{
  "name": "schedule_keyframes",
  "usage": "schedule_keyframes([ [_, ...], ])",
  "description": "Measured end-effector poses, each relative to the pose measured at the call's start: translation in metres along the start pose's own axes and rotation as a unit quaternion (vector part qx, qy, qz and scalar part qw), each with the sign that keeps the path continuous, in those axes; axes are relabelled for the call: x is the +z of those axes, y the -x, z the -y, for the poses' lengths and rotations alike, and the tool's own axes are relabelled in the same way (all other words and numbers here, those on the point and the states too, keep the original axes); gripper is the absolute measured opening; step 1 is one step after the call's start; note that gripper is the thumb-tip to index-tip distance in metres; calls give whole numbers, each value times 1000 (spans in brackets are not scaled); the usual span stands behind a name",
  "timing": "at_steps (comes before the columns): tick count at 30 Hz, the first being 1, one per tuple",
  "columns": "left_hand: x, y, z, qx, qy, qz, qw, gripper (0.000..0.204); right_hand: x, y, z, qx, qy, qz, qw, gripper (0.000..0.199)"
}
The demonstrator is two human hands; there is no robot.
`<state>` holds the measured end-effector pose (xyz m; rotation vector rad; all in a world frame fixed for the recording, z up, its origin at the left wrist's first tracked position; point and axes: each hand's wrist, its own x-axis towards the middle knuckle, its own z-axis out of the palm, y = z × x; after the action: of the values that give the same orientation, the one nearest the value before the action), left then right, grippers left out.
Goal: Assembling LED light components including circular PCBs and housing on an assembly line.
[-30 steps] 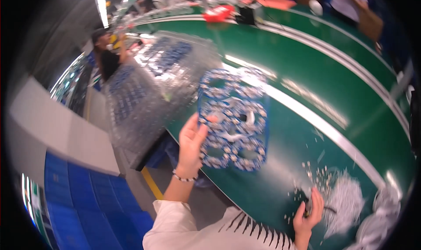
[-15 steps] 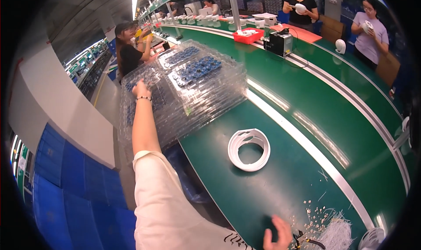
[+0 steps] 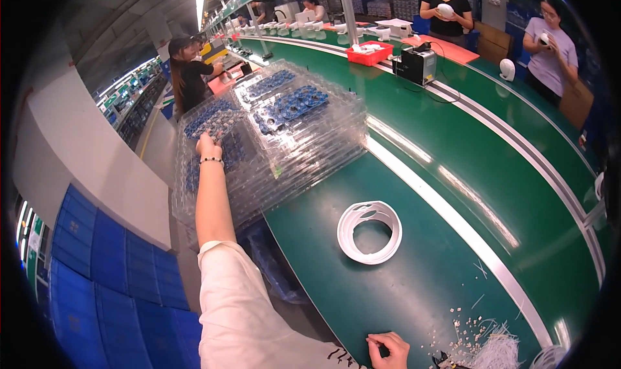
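Observation:
My left hand (image 3: 208, 147), with a beaded bracelet on the wrist, reaches over a stack of clear plastic trays (image 3: 310, 158). Its fingers are closed on the near edge of a greyish, speckled circuit board panel (image 3: 223, 123). Blue circuit board panels (image 3: 294, 105) lie in the other tray pockets. Low in the picture, my right hand (image 3: 389, 351) is curled over the green bench, thumb and forefinger together in a loop, with nothing visible in it. A white plastic ring-shaped housing (image 3: 369, 233) rests on the bench between my hands and apart from both.
Thin white strips (image 3: 497, 349), small pale bits and partly visible pliers (image 3: 443, 361) lie right of my right hand. A green conveyor (image 3: 453, 149) runs beyond a metal rail. A red bin (image 3: 369, 53) and black box (image 3: 415, 65) stand farther off. Several people work along the line.
My left hand has drawn slightly back toward me, and the speckled panel now shows clearly beyond it. My right hand has shifted left, its spread fingers now curled. The view has shifted a little.

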<state>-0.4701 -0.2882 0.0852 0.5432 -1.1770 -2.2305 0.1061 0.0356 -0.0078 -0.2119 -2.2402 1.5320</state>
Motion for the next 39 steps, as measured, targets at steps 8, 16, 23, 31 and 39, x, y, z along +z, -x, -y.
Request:
schedule_keyframes([
  [8,-6,-14,2,-21,4,34,999,25,-5,3,0,6,-13,-2,1000,12],
  [16,0,-4,-2,-1,62,30,998,28,-8,3,6,40,-27,10,999,11],
  [23,-1,-6,-2,-9,50,46,998,26,-9,3,5,37,-32,12,999,12],
  [31,-2,-23,-2,3,36,86,996,25,-9,2,2,29,-36,8,999,12],
  [39,-5,-16,-3,13,78,113,990,21,-11,0,7,22,-34,15,999,13],
])
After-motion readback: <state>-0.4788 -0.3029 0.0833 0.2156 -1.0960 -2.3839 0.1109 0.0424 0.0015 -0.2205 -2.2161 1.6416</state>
